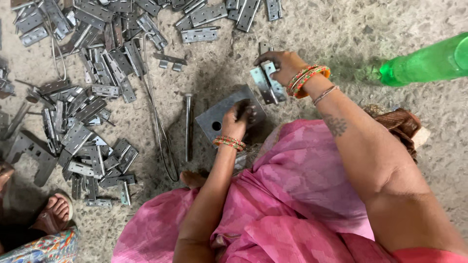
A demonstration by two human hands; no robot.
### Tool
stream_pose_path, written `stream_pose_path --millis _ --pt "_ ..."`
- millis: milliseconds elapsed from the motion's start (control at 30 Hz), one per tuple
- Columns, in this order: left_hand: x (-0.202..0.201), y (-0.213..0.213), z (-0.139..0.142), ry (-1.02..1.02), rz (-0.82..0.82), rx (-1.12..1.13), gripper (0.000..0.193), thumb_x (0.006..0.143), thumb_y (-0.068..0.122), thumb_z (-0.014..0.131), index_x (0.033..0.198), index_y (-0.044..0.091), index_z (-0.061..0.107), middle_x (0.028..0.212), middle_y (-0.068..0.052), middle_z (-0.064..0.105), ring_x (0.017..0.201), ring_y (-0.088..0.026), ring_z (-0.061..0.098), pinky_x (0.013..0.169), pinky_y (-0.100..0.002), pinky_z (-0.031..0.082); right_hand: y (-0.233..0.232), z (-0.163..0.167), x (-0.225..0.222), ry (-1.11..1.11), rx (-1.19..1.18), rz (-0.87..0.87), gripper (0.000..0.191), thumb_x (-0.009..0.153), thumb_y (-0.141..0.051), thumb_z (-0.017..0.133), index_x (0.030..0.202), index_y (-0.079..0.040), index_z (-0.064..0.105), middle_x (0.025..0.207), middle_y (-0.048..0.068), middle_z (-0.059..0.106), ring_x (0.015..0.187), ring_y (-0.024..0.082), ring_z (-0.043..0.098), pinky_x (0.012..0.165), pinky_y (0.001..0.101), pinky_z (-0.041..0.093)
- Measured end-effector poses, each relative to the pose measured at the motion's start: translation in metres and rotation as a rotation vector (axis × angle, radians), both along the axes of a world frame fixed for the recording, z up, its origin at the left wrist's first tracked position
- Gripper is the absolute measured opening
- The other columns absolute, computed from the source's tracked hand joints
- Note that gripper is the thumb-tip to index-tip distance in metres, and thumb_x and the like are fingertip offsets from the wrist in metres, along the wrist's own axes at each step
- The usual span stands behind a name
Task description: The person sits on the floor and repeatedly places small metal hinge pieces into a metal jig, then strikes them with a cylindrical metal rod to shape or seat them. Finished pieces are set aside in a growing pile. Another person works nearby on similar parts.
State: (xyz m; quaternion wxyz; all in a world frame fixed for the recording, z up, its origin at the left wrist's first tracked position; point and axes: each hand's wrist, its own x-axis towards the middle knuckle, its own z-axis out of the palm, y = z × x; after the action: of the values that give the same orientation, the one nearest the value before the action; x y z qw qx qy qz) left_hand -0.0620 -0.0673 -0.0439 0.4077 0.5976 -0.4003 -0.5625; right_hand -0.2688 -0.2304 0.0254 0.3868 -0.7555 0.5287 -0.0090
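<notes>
Pink cloth (292, 195) covers my lap; beyond it my left hand (237, 119) presses fingers onto the square steel plate (214, 119), while my right hand (282, 63) pinches a metal hinge (267, 85) just beside it.

Green bottle (429, 63) cut off by right edge, cap end out of frame. Left hand (237, 119) fingertips hidden where they curl over the grey plate (217, 119); plate's near corner goes under the pink cloth (292, 195). Another person's sandalled foot (51, 214) cropped at left/bottom edge. Hinge pile (83, 92) runs off top & left edges.
</notes>
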Motion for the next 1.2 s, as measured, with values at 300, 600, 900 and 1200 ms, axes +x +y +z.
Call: stream_pose_path --millis 300,600,900,1200 --pt "0.007 -0.002 0.01 -0.022 0.074 0.087 0.019 0.097 0.004 0.064 0.115 0.004 0.072 0.101 -0.005 0.078 0.082 -0.011 0.074 0.07 -0.028 0.061 -0.007 -0.027 -0.011 0.17 0.221 -0.048 0.058 0.093 -0.007 0.05 0.141 -0.036 0.062 0.124 0.017 0.073 0.095 0.037 0.076 0.085 0.0466 0.062" --pt "0.015 -0.099 0.025 -0.789 -0.008 -0.318 0.022 0.091 0.019 0.078 0.109 0.007 0.075 0.1 -0.02 0.076 0.092 -0.041 0.074 0.081 -0.046 0.058 -0.027 -0.032 -0.024 0.211 0.05 -0.089 0.058 0.09 -0.003 0.053 0.147 -0.013 0.049 0.126 0.023 0.067 0.107 0.038 0.069 0.089 0.0443 0.059" --pt "-0.047 -0.246 0.05 -1.295 -0.005 -0.381 0.03 0.083 0.007 0.073 0.111 0.006 0.063 0.124 -0.02 0.064 0.104 -0.043 0.07 0.088 -0.046 0.059 -0.03 0.031 -0.06 -0.368 -0.355 -0.387 0.037 0.093 0.004 0.059 0.128 -0.005 0.065 0.118 0.014 0.075 0.112 0.027 0.073 0.097 0.0367 0.057" --pt "-0.056 -0.257 0.079 -1.044 -0.052 0.193 0.058 0.08 0.029 0.083 0.123 0.002 0.055 0.127 -0.026 0.065 0.113 -0.038 0.069 0.101 -0.043 0.057 -0.019 0.045 -0.047 -0.37 -0.4 -0.341 0.037 0.093 0.005 0.061 0.128 -0.003 0.065 0.12 0.017 0.074 0.114 0.03 0.071 0.099 0.0389 0.055"
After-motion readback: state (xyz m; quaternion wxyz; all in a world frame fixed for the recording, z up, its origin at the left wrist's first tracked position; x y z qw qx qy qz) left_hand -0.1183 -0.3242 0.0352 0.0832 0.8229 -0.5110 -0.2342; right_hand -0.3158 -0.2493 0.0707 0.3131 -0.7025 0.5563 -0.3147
